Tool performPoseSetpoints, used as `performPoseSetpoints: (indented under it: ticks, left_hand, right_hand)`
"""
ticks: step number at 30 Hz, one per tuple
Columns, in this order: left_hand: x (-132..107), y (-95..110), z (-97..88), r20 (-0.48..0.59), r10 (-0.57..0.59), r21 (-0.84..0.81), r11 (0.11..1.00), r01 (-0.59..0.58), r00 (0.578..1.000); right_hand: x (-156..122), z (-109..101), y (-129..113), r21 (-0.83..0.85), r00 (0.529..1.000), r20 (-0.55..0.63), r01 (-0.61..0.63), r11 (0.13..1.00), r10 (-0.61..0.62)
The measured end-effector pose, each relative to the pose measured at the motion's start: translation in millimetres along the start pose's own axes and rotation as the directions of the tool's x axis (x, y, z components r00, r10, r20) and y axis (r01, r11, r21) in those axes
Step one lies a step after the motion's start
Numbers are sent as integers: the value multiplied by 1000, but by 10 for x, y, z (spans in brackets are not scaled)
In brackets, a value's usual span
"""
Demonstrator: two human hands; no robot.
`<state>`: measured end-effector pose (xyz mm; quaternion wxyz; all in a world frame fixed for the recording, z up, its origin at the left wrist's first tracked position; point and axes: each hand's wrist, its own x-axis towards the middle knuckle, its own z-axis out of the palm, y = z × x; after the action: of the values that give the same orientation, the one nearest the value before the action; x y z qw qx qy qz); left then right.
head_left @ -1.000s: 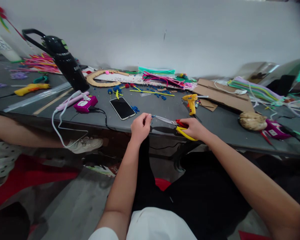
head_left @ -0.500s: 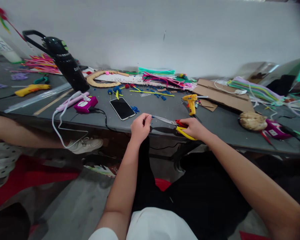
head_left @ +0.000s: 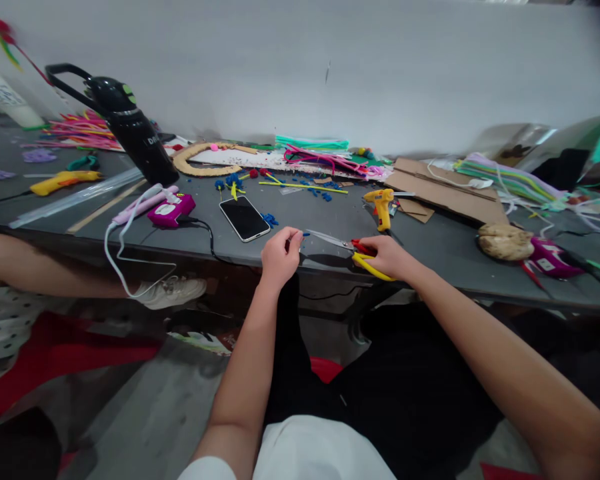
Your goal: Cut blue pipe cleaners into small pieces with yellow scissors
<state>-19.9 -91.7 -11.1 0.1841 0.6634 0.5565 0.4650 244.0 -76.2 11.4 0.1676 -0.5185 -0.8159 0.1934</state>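
My right hand (head_left: 387, 257) grips the red and yellow handles of a pair of scissors (head_left: 347, 249) at the front edge of the grey table (head_left: 430, 247). The blades point left toward my left hand (head_left: 280, 257). That hand is closed in a pinch on a small blue piece (head_left: 305, 234) right at the blade tips. A phone (head_left: 245, 217) lies face up just behind my left hand, with blue bits (head_left: 270, 218) beside it. A yellow glue gun (head_left: 381, 203) stands behind the scissors.
A black bottle (head_left: 135, 133), a pink device (head_left: 171, 207) with white cable, pipe cleaners (head_left: 325, 160), cardboard sheets (head_left: 440, 190) and a tan lump (head_left: 505, 241) crowd the table. Another person's arm (head_left: 45, 270) reaches in at the left, over a red stool (head_left: 60, 353).
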Motion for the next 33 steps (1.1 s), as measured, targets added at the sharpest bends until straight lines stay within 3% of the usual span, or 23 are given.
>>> performPoseSetpoints:
  ticks: [17,25,28,31,33]
  left_hand:
    - [2,-8,-4,-2,2,-12,1000,-2,1000]
    - [-9,-1,0,-20,-5,-59,998,4,1000]
    - [38,-50,-113,-84,-11,-78,997,4,996]
    - [176,-132,-350,-176,-22,53,998,32,984]
    - [306,-185,-523,-130,3,170,985,19,992]
  right_hand:
    - [23,-14,-12,-65,1000,-4,15,998,-16]
    - [11,19,43,17,999,-27,-25,1000,26]
    - [3,25,47,-12,999,-31,-9,1000,8]
    - [-6,15,24,-46,999,-34,24,999,-26]
    - [-14,3,-3,-71,999,-29,43,997,-45]
